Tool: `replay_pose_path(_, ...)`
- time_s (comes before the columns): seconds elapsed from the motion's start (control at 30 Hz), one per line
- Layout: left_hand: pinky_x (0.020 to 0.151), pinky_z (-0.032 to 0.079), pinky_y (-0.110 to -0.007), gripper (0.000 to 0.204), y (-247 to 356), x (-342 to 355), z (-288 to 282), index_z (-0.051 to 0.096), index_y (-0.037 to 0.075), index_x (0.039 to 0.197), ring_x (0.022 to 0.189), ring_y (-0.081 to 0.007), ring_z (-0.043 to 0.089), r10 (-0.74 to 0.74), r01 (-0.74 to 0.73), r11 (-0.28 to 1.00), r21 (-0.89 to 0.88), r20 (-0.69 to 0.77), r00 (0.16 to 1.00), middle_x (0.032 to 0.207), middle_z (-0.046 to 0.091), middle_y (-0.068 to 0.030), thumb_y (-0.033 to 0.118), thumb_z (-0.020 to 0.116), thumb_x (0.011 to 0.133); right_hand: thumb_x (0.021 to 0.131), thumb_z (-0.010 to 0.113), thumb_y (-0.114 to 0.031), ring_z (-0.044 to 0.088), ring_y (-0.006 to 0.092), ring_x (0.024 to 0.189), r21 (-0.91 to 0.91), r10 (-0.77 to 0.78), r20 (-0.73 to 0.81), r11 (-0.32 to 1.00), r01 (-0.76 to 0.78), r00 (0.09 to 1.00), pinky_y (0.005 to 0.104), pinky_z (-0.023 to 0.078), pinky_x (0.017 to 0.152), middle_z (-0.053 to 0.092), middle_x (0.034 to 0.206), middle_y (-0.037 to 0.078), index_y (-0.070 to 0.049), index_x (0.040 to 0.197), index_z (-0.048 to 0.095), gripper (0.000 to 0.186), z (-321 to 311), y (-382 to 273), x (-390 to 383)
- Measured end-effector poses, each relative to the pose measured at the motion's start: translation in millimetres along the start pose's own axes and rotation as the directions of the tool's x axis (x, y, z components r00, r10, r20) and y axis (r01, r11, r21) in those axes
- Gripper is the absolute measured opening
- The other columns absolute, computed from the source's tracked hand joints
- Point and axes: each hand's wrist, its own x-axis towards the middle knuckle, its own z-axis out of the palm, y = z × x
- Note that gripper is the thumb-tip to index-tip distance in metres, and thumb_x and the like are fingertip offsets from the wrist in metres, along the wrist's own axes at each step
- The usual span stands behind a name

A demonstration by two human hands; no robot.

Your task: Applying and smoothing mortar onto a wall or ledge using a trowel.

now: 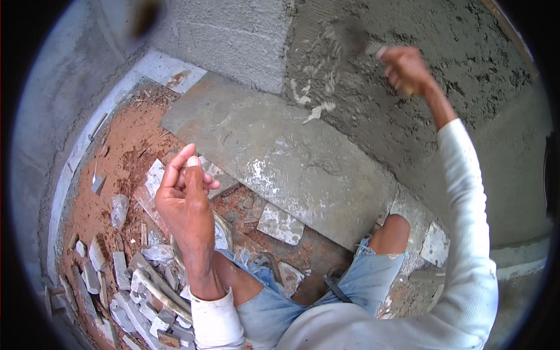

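Observation:
My right hand (408, 73) grips the pale handle of a trowel (376, 49), whose motion-blurred blade is on the wet grey mortar (478, 70) of the wall at upper right. Paler streaks of fresh mortar (321, 108) lie just left of and below the blade. My left hand (186, 198) is raised over the floor at centre left, fingers loosely bent and apart, holding nothing. Below the wall lies a large mortar-smeared grey slab (268, 146), with my bare knees and torn jeans at its near side.
A rough, lighter wall section (221, 41) meets the mortared part. Red soil (116, 163) runs along the left wall (46, 134), with a pale strip at its foot. Broken tiles and rubble (134, 291) heap at lower left, beside a plastic scrap (119, 210). Tile pieces (280, 221) lie near my legs.

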Motion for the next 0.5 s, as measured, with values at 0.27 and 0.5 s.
replay_pose_path(0.27, 0.069, 0.054, -0.024, 0.034, -13.6, 19.7, 2.5, 0.069, -0.005, 0.133, 0.071, -0.0073, 0.062, -0.079, 0.078, 0.996, 0.051, 0.023, 0.997, 0.077, 0.066, -0.001, 0.014, 0.065, 0.105, 0.098, 0.072, -0.028, 0.062, 0.0074, 0.065, -0.083, -0.102, 0.082, 0.991, 0.109, 0.991, 0.0296, 0.05, 0.058, 0.073, 0.081, 0.001, -0.011, 0.095, 0.076, 0.017, 0.4, 60.2, -79.7)
replay_pose_path(0.5, 0.069, 0.054, -0.024, 0.033, 7.8, -6.7, 13.7, 0.069, -0.004, 0.132, 0.07, -0.0063, 0.062, -0.075, 0.069, 0.996, 0.062, 0.108, 0.991, 0.078, 0.067, -0.0018, 0.01, 0.066, 0.103, 0.091, 0.062, -0.026, 0.072, 0.0468, 0.098, -0.482, 0.126, 0.605, 0.844, 0.235, 0.786, 0.0552, 0.057, 0.087, 0.074, 0.098, 0.027, -0.005, 0.107, 0.07, 0.028, 191.5, 259.1, -216.2)
